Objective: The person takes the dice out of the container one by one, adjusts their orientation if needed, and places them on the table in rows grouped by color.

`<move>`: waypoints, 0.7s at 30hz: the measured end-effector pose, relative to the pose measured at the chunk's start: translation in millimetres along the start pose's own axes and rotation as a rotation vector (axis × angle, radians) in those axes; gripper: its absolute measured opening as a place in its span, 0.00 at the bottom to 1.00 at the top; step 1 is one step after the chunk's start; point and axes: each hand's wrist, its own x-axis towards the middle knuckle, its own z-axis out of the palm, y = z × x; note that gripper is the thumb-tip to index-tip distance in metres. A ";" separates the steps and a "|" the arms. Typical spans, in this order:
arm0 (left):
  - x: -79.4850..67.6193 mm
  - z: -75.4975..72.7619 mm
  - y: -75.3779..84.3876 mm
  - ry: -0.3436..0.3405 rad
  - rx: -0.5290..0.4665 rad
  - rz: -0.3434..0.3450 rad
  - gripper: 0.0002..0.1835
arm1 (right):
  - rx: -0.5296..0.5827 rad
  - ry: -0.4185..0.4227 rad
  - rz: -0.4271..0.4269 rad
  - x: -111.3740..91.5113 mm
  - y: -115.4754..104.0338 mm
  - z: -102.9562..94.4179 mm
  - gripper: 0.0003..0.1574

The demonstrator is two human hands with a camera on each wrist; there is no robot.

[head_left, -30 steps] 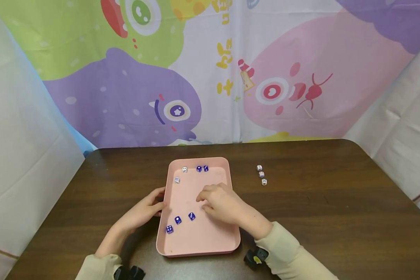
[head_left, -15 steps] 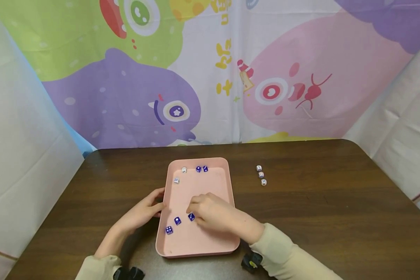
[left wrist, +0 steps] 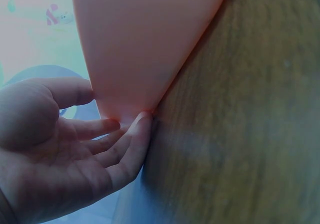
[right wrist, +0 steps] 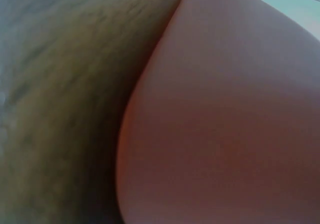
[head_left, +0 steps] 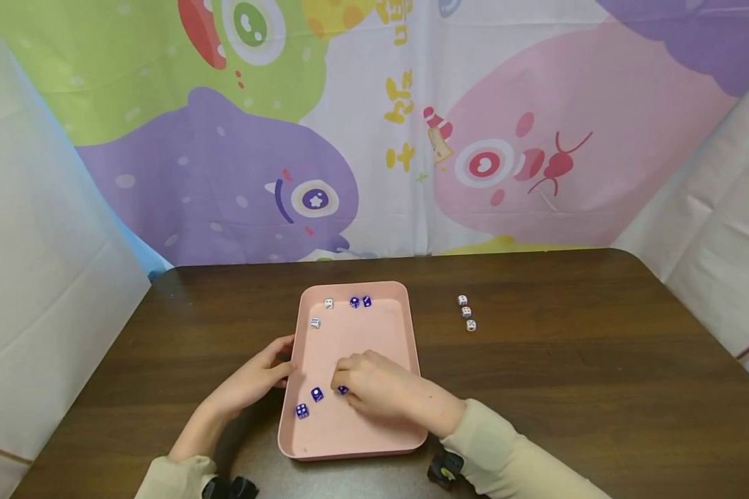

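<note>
Inside the pink tray point(head_left: 381, 433), my right hand point(head_left: 377, 384) pinches a blue die point(head_left: 342, 390) between its fingertips, which partly cover it. Two more blue dice, one point(head_left: 317, 394) nearer and one point(head_left: 302, 411) at the lower left, lie beside it on the tray floor. My left hand point(head_left: 259, 374) rests against the tray's left side. In the left wrist view, the thumb and loosely bent fingers of that hand point(left wrist: 75, 149) touch the tray's outer wall point(left wrist: 145, 44). The right wrist view is mostly filled by the tray's wall point(right wrist: 220, 114).
At the tray's far end lie two white dice, one point(head_left: 329, 303) above the other point(head_left: 315, 323), and two blue dice point(head_left: 355, 302) side by side. Right of the tray, three white dice point(head_left: 466, 312) form a line on the brown wooden table point(head_left: 568, 360). A printed cloth point(head_left: 256, 173) hangs behind.
My right hand has moved toward me and left, down to the nearest blue die, and now pinches it; that die has tilted. The left hand stays at the tray.
</note>
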 end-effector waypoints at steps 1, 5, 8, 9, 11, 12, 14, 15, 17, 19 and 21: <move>0.1 0.0 0.0 0.000 -0.001 0.000 0.27 | 0.005 -0.002 0.003 0.0 0.0 0.2 0.08; 0.0 0.2 -0.1 -0.004 -0.004 0.002 0.27 | 0.026 -0.005 0.018 -0.3 0.2 0.8 0.06; 0.0 0.2 -0.6 -0.006 -0.006 0.003 0.27 | 0.040 -0.010 0.033 -0.5 0.4 1.3 0.05; 0.0 0.2 -0.9 -0.006 -0.006 0.003 0.27 | 0.045 -0.012 0.039 -0.6 0.4 1.4 0.05; 0.1 0.2 -1.4 -0.003 -0.004 0.002 0.28 | 0.050 -0.015 0.048 -0.7 0.4 1.7 0.06; 0.2 0.2 -1.8 -0.002 -0.003 0.001 0.28 | 0.051 -0.016 0.052 -0.9 0.3 1.7 0.06; 0.2 0.2 -2.2 0.000 -0.003 -0.001 0.28 | 0.054 -0.017 0.058 -1.2 0.1 1.7 0.06; 0.1 0.2 -2.3 0.001 -0.003 -0.001 0.28 | 0.054 -0.017 0.061 -1.4 0.1 1.8 0.06; 0.2 0.2 -2.4 0.001 -0.003 -0.002 0.28 | 0.058 -0.019 0.065 -1.7 0.1 1.5 0.06; 0.3 0.1 -2.4 0.000 -0.004 -0.001 0.28 | 0.065 -0.018 0.068 -2.2 0.3 1.4 0.06; 0.4 0.0 -2.1 -0.001 -0.003 0.000 0.28 | 0.078 -0.016 0.072 -3.1 0.9 1.4 0.07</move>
